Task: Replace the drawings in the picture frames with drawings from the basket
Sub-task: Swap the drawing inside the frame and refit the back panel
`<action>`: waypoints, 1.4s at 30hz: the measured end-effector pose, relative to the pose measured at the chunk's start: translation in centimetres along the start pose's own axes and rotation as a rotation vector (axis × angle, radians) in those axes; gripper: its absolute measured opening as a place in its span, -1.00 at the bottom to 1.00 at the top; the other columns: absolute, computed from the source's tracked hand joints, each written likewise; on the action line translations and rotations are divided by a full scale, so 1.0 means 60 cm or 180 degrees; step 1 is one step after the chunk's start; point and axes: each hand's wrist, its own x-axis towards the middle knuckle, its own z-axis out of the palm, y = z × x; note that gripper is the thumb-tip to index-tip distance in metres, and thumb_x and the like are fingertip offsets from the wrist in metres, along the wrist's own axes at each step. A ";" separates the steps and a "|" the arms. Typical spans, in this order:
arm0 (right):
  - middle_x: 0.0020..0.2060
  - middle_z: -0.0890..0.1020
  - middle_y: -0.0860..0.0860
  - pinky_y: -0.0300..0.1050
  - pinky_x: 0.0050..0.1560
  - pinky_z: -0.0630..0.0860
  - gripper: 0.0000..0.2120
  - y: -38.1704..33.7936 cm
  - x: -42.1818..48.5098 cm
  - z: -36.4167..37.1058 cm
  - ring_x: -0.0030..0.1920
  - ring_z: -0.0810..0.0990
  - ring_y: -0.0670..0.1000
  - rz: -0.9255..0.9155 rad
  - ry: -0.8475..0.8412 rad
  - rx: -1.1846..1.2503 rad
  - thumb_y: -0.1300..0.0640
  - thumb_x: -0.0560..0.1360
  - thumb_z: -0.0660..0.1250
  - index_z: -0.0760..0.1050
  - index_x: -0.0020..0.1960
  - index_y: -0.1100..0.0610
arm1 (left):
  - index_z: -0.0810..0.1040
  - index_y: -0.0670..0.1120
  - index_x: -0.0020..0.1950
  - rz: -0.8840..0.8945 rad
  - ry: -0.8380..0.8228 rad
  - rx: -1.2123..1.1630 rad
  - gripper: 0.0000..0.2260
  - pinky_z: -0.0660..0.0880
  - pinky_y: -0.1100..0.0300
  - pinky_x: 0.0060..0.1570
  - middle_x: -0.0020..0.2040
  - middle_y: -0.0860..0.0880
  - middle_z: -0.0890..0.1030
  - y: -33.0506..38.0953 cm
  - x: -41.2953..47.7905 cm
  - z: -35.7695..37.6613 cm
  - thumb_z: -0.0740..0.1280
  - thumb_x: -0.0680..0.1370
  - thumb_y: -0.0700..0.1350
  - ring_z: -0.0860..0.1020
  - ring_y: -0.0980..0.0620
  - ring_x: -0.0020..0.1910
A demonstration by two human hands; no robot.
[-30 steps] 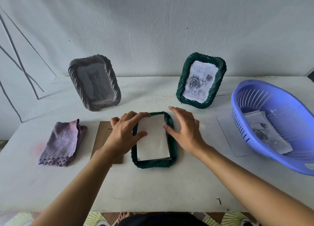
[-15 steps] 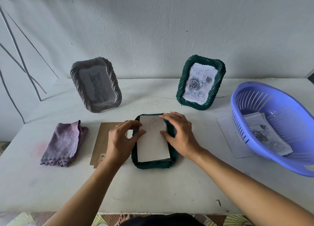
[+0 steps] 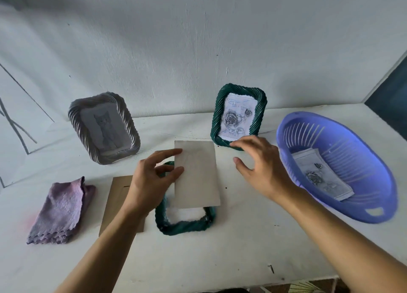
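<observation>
A dark green woven frame (image 3: 184, 225) lies face down near the table's front, its opening bare. My left hand (image 3: 152, 178) pinches the left edge of a sheet of paper (image 3: 198, 178), blank side up, lifted above that frame. To the right of the sheet hovers my right hand (image 3: 262, 167), fingers spread, holding nothing. A second green frame (image 3: 239, 114) with a rose drawing stands at the back. A grey frame (image 3: 103, 127) with a cat drawing stands at the back left. The blue basket (image 3: 363, 206) on the right holds rose drawings (image 3: 319, 176).
A folded purple cloth (image 3: 60, 211) lies at the left. A brown backing board (image 3: 117, 195) lies flat between the cloth and the lying frame, partly under my left arm. The wall is close behind the standing frames. The table's front edge runs along the bottom.
My left hand has lifted the sheet out of the lying green frame. My right hand has let go and moved off to the right. The frame's opening now shows bare.
</observation>
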 end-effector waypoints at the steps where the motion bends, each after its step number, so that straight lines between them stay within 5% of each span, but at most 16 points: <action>1: 0.11 0.58 -0.05 0.18 0.07 0.50 -0.69 0.010 -0.001 -0.018 0.15 0.57 0.05 0.0015 0.0051 -0.0209 -0.03 0.48 0.29 0.58 0.18 0.00 | 0.66 0.05 0.22 -0.0053 -0.0058 -0.0123 -0.66 0.63 0.22 -0.10 0.08 -0.03 0.70 0.006 0.006 0.009 0.47 0.51 -0.28 0.70 -0.04 -0.08; 4: 0.10 0.57 0.01 0.16 0.02 0.50 -0.71 0.038 -0.009 -0.057 0.14 0.55 0.13 0.0105 0.0152 -0.0791 -0.02 0.44 0.32 0.61 0.12 0.01 | 0.64 0.00 0.22 -0.0180 -0.0157 -0.0332 -0.66 0.60 0.27 -0.15 0.02 -0.17 0.70 0.017 0.022 0.043 0.46 0.51 -0.32 0.70 -0.07 -0.11; 9: 0.08 0.51 0.08 0.11 -0.03 0.50 -0.61 0.062 -0.023 -0.097 0.06 0.52 0.21 0.0623 -0.0189 -0.1287 -0.06 0.38 0.51 0.61 0.20 -0.05 | 0.65 0.05 0.21 -0.0396 -0.0356 -0.0358 -0.64 0.64 0.07 -0.07 -0.16 -0.10 0.73 0.004 0.044 0.106 0.49 0.49 -0.28 0.69 -0.11 -0.20; 13: 0.06 0.46 -0.01 0.06 0.03 0.54 -0.56 0.076 -0.033 -0.122 0.03 0.54 0.07 0.1063 -0.0843 -0.0545 0.00 0.50 0.41 0.47 0.36 -0.12 | 0.63 0.00 0.23 -0.0587 -0.0424 -0.0470 -0.64 0.63 0.17 -0.09 -0.13 -0.16 0.72 -0.003 0.055 0.164 0.50 0.48 -0.30 0.70 -0.03 -0.23; 19: -0.02 0.63 0.02 0.06 0.00 0.58 -0.64 0.098 -0.034 -0.143 -0.10 0.62 0.03 0.1006 -0.0343 -0.0018 0.23 0.49 0.38 0.55 0.26 0.03 | 0.60 0.01 0.23 -0.0764 -0.0633 -0.0507 -0.65 0.59 -0.19 0.10 -0.18 -0.14 0.74 -0.006 0.065 0.230 0.49 0.49 -0.26 0.73 -0.13 -0.13; 23: -0.03 0.67 0.00 -0.14 -0.01 0.55 -0.67 0.105 -0.029 -0.168 -0.13 0.63 0.01 0.1028 -0.0002 0.0027 0.26 0.50 0.38 0.58 0.24 0.07 | 0.60 -0.09 0.19 -0.0739 -0.0650 -0.0836 -0.68 0.66 0.18 -0.16 -0.23 0.03 0.73 0.009 0.067 0.271 0.46 0.50 -0.35 0.72 -0.15 -0.11; 26: -0.08 0.67 -0.05 -0.33 -0.05 0.49 -0.69 0.113 -0.022 -0.186 -0.15 0.61 -0.07 0.1065 0.0081 0.0124 0.26 0.49 0.37 0.60 0.22 0.07 | 0.60 -0.14 0.23 -0.0711 -0.0642 -0.0746 -0.65 0.67 0.08 -0.04 -0.22 0.10 0.72 0.004 0.064 0.305 0.48 0.48 -0.36 0.71 -0.12 -0.12; 30: -0.15 0.63 -0.08 -0.54 -0.14 0.38 -0.70 0.120 -0.018 -0.198 -0.15 0.58 -0.10 0.1088 0.0063 0.0124 0.24 0.50 0.36 0.59 0.22 0.07 | 0.62 0.00 0.21 -0.0552 -0.0637 -0.0136 -0.63 0.48 0.33 -0.36 0.12 0.07 0.64 -0.013 0.065 0.341 0.55 0.44 -0.22 0.70 0.09 -0.16; 36: -0.09 0.67 -0.06 -0.51 -0.11 0.41 -0.69 0.121 -0.020 -0.198 -0.14 0.59 -0.11 0.1051 0.0052 0.0173 0.25 0.50 0.36 0.59 0.23 0.07 | 0.59 0.08 0.16 -0.0235 -0.0725 0.0101 -0.64 0.50 0.39 -0.29 0.19 0.04 0.58 -0.018 0.067 0.375 0.56 0.44 -0.21 0.67 0.22 -0.21; 42: -0.02 0.67 -0.01 -0.24 -0.01 0.50 -0.67 0.115 -0.024 -0.184 -0.12 0.63 0.01 0.1033 0.0057 0.0200 0.26 0.50 0.37 0.58 0.25 0.08 | 0.64 -0.10 0.25 0.0436 -0.0710 0.0780 -0.57 0.60 0.22 -0.05 0.07 -0.04 0.55 -0.033 0.065 0.393 0.59 0.40 -0.21 0.60 0.18 -0.12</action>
